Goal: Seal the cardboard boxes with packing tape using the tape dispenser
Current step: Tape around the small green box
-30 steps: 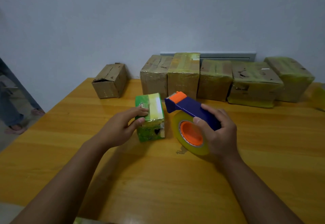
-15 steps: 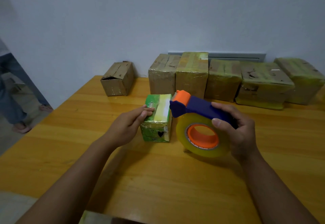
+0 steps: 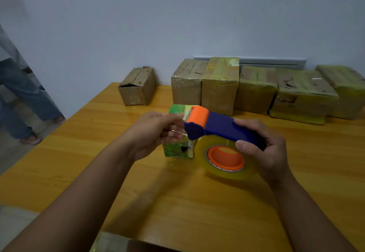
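Observation:
A small green printed box [image 3: 177, 150] stands on the wooden table [image 3: 177, 202], with a strip of tape across its top. My right hand [image 3: 264, 149] grips the blue handle of the tape dispenser [image 3: 221, 125], whose orange head points left over the box. The yellowish tape roll [image 3: 227, 159] with its orange hub hangs under the handle, just above the table. My left hand [image 3: 152, 131] is at the dispenser's head, thumb and fingers pinching the clear tape end by the blade and partly hiding the box.
Several taped cardboard boxes [image 3: 219, 85] line the back wall, and one brown box [image 3: 137, 86] lies apart to their left. A person's legs [image 3: 21, 93] stand on the floor beyond the table's left edge. Another box corner [image 3: 118, 243] shows at the near edge.
My left hand left the green box's side and rose to the dispenser's head. The right hand lifted and tilted the dispenser over the box.

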